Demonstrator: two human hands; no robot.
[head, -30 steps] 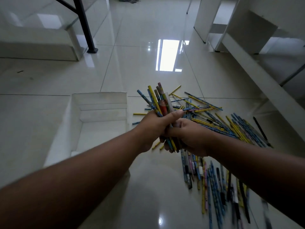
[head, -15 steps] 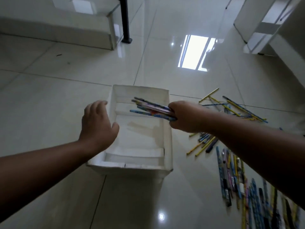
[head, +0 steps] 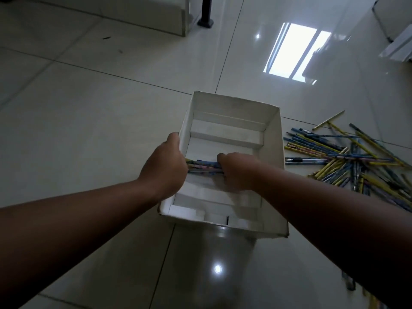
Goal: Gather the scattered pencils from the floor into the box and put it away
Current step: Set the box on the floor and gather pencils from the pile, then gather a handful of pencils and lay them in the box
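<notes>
Pencil bundle [head: 204, 167] now lowered inside box [head: 273, 139], no legible writing

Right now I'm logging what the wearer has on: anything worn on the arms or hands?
Nothing visible: both forearms are bare as far as the frame shows, with no sleeves. The left hand and right hand show no gloves, watch or bracelet; rings cannot be ruled out.
</notes>
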